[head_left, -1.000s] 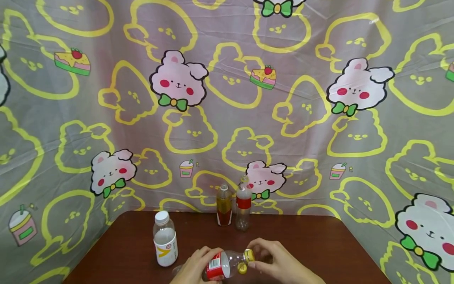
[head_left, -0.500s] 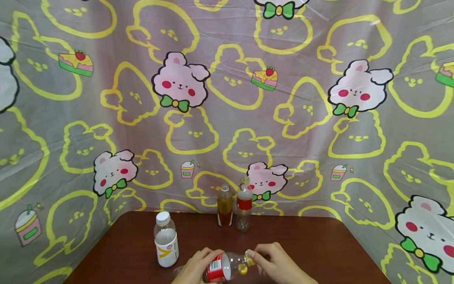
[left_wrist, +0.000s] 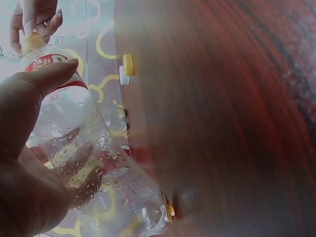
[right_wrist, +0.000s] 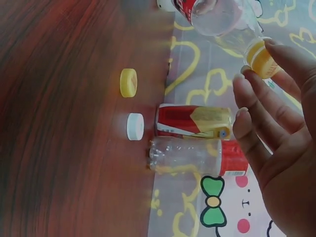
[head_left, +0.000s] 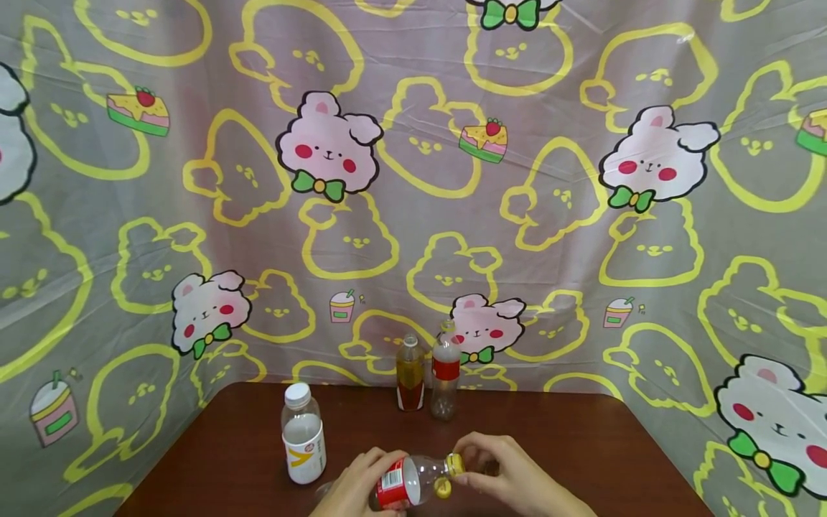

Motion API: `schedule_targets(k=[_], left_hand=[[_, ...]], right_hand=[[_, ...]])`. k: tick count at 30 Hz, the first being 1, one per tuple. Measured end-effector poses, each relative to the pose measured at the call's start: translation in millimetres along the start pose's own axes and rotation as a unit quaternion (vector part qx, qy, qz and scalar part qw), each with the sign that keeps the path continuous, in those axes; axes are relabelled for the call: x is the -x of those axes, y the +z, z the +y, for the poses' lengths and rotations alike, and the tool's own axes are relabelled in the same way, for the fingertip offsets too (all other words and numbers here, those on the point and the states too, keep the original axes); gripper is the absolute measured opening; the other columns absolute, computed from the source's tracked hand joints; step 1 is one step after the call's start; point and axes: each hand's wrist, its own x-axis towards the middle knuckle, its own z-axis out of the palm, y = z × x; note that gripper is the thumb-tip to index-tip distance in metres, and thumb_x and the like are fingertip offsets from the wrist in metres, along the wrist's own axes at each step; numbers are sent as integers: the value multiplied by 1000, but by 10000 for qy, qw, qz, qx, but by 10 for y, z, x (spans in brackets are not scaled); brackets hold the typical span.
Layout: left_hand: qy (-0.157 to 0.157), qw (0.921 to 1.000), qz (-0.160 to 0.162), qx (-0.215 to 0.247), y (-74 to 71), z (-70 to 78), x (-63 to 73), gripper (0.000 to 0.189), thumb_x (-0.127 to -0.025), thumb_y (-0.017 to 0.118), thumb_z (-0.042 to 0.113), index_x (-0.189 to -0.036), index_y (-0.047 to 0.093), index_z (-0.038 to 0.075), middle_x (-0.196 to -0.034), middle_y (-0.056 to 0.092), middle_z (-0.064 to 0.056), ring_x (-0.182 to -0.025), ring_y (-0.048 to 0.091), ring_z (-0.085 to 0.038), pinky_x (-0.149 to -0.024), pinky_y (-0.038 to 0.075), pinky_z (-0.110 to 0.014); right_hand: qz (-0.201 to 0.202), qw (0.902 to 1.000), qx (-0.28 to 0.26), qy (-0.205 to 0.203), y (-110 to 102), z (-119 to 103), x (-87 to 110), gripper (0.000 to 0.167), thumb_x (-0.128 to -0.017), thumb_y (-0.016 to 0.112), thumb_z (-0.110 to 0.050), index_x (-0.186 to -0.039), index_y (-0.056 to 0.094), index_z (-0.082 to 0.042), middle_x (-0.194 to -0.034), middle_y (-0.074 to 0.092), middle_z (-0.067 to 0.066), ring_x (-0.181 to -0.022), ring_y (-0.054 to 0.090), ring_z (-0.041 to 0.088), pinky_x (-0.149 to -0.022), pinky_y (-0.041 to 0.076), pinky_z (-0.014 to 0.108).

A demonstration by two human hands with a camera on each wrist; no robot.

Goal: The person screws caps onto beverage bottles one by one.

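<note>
A clear plastic bottle (head_left: 423, 477) with a red label lies nearly level, its neck to the right. My left hand (head_left: 358, 485) grips it around the label and body; in the left wrist view, droplets show inside. On its neck sits a yellow cap (right_wrist: 262, 59), which my right hand (right_wrist: 286, 118) pinches between thumb and index finger, the other fingers apart from it. Below the neck, a loose yellow cap (right_wrist: 128, 82) stands on the table, and a white cap (right_wrist: 135, 126) stands close by in the right wrist view.
A bottle with a white lid and label (head_left: 304, 445) stands left on the brown table (head_left: 549, 431). At the back stand an amber-and-red bottle (head_left: 410, 373) and a clear red-labelled bottle (head_left: 444, 380). Patterned cloth (head_left: 413, 179) encloses the table.
My right hand turned over the yellow cap on the bottle's neck half a second ago, then its fingers came back to their earlier pose. My left hand and the bottle stayed nearly still.
</note>
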Motion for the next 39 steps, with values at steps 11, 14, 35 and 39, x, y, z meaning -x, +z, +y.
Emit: schedule_targets(k=[11,14,35,39], left_hand=[[106,9999,-38,-30,21,-31,5,70,-81,85,47,-140,57,22,-110,59,9,-96,53,-6,-78,49,-30],[141,9999,-34,-57,21,-34,3,70,-81,84,48,-141,57,23,-110,59,9,-96,53,-6,-77,49,-30],[55,9998,180,-63,-8,-23,13,72,-80,84,50,-141,58,22,-112,59,8,-97,53,-7,-80,51,-32],[132,9997,188,-56,-5,-24,12,72,-81,84,49,-141,58,19,-112,59,7,-98,54,-7,-79,51,-33]], right_hand=[[-27,9987,-340,371,102,30,-38,19,-103,63,-30,-92,70,-17,-67,62,-11,-59,56,-2,-54,50,23],[-7,9985,-216,496,125,33,-51,30,-106,57,-34,-84,68,-17,-61,56,-14,-54,51,-2,-51,45,22],[-215,9991,-239,280,15,-45,-56,26,-100,67,-32,-123,62,-21,-93,68,-6,-77,64,5,-63,55,27],[-180,9989,-429,111,35,-29,-58,21,-100,68,-28,-117,65,-16,-87,68,-4,-70,63,4,-58,55,27]])
